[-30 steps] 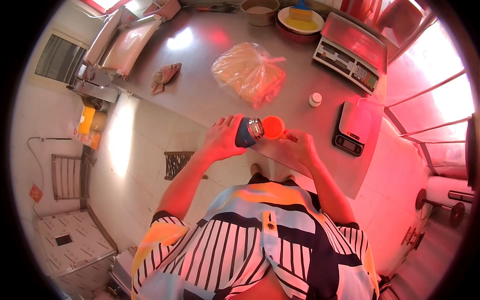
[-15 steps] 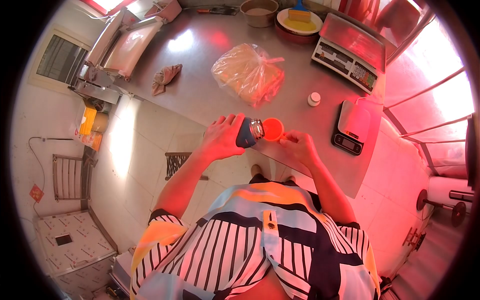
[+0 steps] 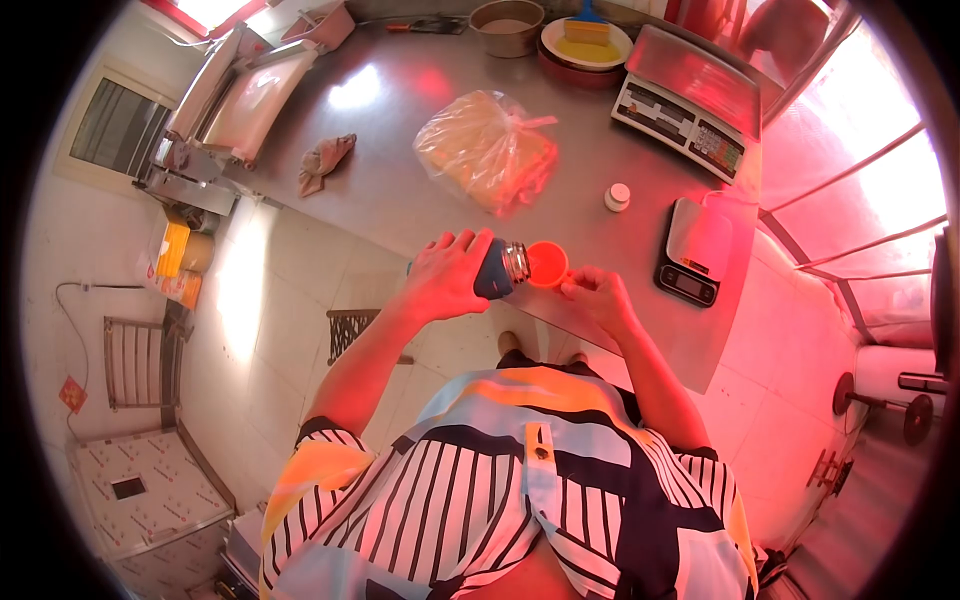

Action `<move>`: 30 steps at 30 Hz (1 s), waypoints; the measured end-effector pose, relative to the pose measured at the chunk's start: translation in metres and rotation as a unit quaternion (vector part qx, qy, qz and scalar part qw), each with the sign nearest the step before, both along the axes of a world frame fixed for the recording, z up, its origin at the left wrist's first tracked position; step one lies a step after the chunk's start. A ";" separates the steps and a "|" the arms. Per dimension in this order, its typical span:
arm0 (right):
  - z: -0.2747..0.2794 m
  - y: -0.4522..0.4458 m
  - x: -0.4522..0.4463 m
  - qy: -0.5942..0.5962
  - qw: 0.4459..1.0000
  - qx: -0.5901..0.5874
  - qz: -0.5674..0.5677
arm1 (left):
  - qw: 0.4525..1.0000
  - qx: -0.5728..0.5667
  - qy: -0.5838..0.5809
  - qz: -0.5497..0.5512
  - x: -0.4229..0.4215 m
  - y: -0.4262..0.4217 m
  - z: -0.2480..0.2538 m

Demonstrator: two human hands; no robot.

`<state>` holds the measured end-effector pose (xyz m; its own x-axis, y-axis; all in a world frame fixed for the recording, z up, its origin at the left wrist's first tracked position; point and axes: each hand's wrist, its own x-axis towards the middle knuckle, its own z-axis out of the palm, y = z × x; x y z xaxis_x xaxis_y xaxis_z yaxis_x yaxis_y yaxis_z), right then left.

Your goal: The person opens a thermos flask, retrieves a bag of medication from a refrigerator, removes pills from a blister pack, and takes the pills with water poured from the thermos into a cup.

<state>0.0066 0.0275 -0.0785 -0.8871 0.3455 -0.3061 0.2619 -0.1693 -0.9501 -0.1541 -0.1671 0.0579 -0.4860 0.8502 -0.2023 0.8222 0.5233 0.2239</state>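
My left hand (image 3: 447, 275) is wrapped round a dark blue thermos bottle (image 3: 492, 272), tipped with its bare metal mouth towards an orange cup (image 3: 547, 265). By its side handle, the cup is pinched in the fingers of my right hand (image 3: 598, 298). The bottle's mouth is at the cup's rim; whether liquid is flowing I cannot make out. Beyond my hands, a clear plastic bag (image 3: 487, 150) with something pale orange inside lies tied on the metal table (image 3: 390, 190). A small white-capped bottle (image 3: 617, 197) stands right of the bag.
A small digital scale (image 3: 692, 252) sits near the table's right edge, with a larger scale (image 3: 690, 100) behind it. A crumpled cloth (image 3: 326, 163) lies left. At the back are a metal bowl (image 3: 507, 28) and a plate with a brush (image 3: 587, 42). A roller machine (image 3: 255, 100) stands left.
The view has shifted slightly, so the table's things appear a little further left. Both hands keep their hold, with bottle and cup in nearly the same position.
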 end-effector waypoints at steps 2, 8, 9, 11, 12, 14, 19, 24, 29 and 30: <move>0.001 0.002 0.003 -0.005 1.000 -0.007 -0.001 | 1.000 -0.003 0.001 -0.003 0.002 0.003 -0.001; 0.004 0.009 0.012 -0.022 1.000 -0.005 -0.004 | 1.000 0.001 -0.004 -0.015 0.006 0.012 -0.004; 0.002 0.011 0.014 -0.022 1.000 -0.008 -0.006 | 1.000 -0.002 -0.007 -0.016 0.006 0.014 -0.005; 0.000 0.014 0.018 -0.022 1.000 -0.013 -0.009 | 1.000 -0.005 -0.012 -0.018 0.009 0.019 -0.005; 0.002 0.015 0.020 -0.021 1.000 -0.016 -0.010 | 1.000 -0.006 -0.014 -0.019 0.010 0.021 -0.005; 0.004 0.018 0.025 -0.019 1.000 -0.018 -0.014 | 1.000 -0.004 -0.023 -0.020 0.012 0.026 -0.005; 0.009 0.027 0.039 -0.025 0.999 -0.012 -0.028 | 0.992 0.063 -0.108 -0.002 0.013 0.034 -0.020; -0.006 0.039 0.054 -0.025 0.997 -0.023 -0.062 | 0.932 0.262 -0.243 0.061 -0.002 0.041 -0.081; -0.028 0.052 0.070 -0.067 0.995 0.013 -0.069 | 0.812 0.466 -0.338 0.096 -0.002 0.079 -0.120; -0.032 0.055 0.073 -0.083 0.994 0.033 -0.070 | 0.816 0.466 -0.328 0.097 -0.003 0.085 -0.128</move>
<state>0.0794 0.0821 -0.1106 -0.7678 0.4860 -0.4175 0.3945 -0.1549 -0.9058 -0.1571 -0.0818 -0.0702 -0.6766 0.7035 0.2176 0.2873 -0.0199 0.9576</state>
